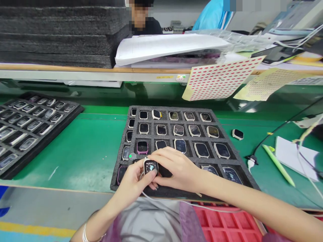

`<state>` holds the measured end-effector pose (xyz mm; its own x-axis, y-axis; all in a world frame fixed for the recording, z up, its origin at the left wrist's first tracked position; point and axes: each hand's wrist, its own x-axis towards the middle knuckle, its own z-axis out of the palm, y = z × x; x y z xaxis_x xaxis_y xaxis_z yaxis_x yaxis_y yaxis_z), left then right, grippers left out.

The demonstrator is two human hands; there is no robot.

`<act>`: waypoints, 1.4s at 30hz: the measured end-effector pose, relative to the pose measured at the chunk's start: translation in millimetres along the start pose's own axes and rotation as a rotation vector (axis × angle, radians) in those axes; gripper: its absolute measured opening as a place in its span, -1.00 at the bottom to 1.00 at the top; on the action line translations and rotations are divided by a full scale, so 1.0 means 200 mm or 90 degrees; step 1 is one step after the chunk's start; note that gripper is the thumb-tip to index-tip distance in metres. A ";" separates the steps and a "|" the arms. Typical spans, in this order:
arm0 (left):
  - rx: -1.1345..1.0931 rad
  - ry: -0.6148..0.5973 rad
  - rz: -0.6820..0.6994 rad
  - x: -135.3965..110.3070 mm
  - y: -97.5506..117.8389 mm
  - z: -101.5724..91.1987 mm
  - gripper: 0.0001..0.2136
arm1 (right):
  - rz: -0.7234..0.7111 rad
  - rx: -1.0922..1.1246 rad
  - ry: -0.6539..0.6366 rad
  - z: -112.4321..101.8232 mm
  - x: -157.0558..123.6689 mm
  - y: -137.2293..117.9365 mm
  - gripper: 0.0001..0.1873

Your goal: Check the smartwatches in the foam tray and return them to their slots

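A smartwatch body (150, 165) with a lit dial and no strap is held between both hands, over the front left of a grey foam tray (174, 172). My left hand (133, 178) grips it from the left, thumb across the lower screen. My right hand (176, 166) closes on its right side, fingers at the top edge and thumb below. A white cable (161, 202) runs from beneath the watch toward the right. Pale-framed watches, such as one watch (201, 150), fill many tray slots; a purple watch (142, 147) lies just behind my hands.
Another foam tray of watches (30, 126) lies at left. One loose watch (238, 134), a green pen (279, 165) and white paper (296, 158) are at right. A shelf (96, 74) crosses behind, bearing stacked black foam (58, 33). A red tray (227, 222) sits below the table edge. A person (148, 27) is opposite.
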<state>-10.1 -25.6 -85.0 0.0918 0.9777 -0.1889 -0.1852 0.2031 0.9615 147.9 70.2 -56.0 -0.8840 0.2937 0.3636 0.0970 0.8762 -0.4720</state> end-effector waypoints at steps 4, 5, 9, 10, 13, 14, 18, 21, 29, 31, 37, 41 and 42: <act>0.011 -0.005 -0.001 0.00 -0.01 0.00 -0.78 | -0.013 -0.021 0.014 0.01 -0.01 0.00 -0.66; 0.013 -0.008 -0.001 0.00 -0.01 0.00 -0.78 | -0.017 -0.027 0.016 0.01 -0.01 0.00 -0.65; 0.016 -0.004 -0.005 0.00 -0.01 0.01 -0.77 | -0.021 -0.043 0.023 0.01 -0.02 0.00 -0.69; 0.018 -0.004 -0.004 0.00 -0.01 0.01 -0.77 | -0.021 -0.045 0.023 0.01 -0.02 0.00 -0.70; 0.029 -0.011 0.000 0.00 0.00 0.01 -0.78 | -0.025 -0.055 0.024 0.01 -0.02 0.00 -0.70; 0.033 -0.013 0.000 0.00 0.01 0.02 -0.78 | -0.027 -0.057 0.028 0.01 -0.02 0.00 -0.70; 0.044 -0.028 -0.003 0.00 0.00 0.01 -0.79 | -0.039 -0.068 0.035 0.01 -0.03 0.00 -0.67; 0.053 -0.032 0.000 -0.01 0.00 0.01 -0.78 | -0.033 -0.079 0.034 0.02 -0.03 -0.01 -0.69; 0.055 -0.036 -0.003 0.00 -0.01 0.02 -0.78 | -0.043 -0.105 0.048 0.02 -0.04 -0.02 -0.69; 0.061 -0.041 -0.002 0.00 -0.01 0.01 -0.77 | -0.037 -0.107 0.047 0.02 -0.04 -0.02 -0.70; 0.068 -0.041 0.001 0.00 -0.02 0.01 -0.79 | -0.048 -0.126 0.061 0.02 -0.05 -0.02 -0.68; 0.074 -0.039 0.003 -0.01 -0.03 0.01 -0.79 | -0.047 -0.128 0.064 0.03 -0.05 -0.02 -0.68; 0.077 -0.040 0.003 -0.01 -0.03 0.01 -0.79 | -0.047 -0.129 0.064 0.03 -0.06 -0.02 -0.67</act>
<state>-7.3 -28.4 -89.3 0.1534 0.9724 -0.1756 -0.0666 0.1875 0.9800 154.7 61.5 -63.3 -0.8432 0.2533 0.4742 0.1320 0.9526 -0.2741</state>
